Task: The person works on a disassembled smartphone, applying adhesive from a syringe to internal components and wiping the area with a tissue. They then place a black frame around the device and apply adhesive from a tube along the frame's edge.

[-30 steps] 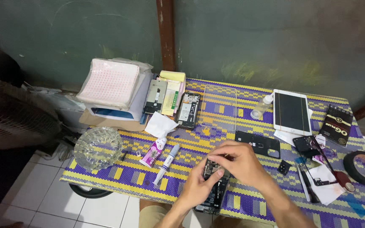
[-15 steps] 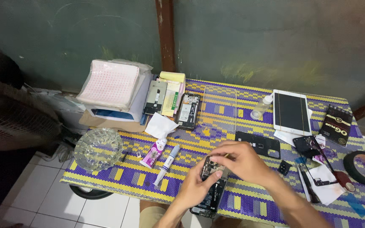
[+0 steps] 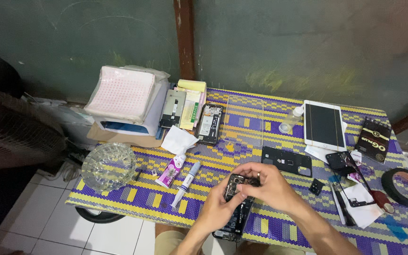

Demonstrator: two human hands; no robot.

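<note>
A small phone repair workshop is shown. The bench (image 3: 133,196), covered with a purple and yellow woven mat, is strewn with opened phones (image 3: 209,123), a tablet (image 3: 323,124), a detached back cover (image 3: 286,161), glue tubes (image 3: 185,183) and a roll of black tape (image 3: 404,186), set against a worn green wall (image 3: 308,42).

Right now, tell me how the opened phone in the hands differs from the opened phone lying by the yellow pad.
1. The opened phone in the hands is gripped by the left hand and right hand; the phone by the yellow pad lies untouched.
2. The held phone sits at the table's near edge, the other towards the wall.
3. The held one is partly covered by fingers; the other shows fully.

Both are dark, with the back off and the insides showing.
</note>
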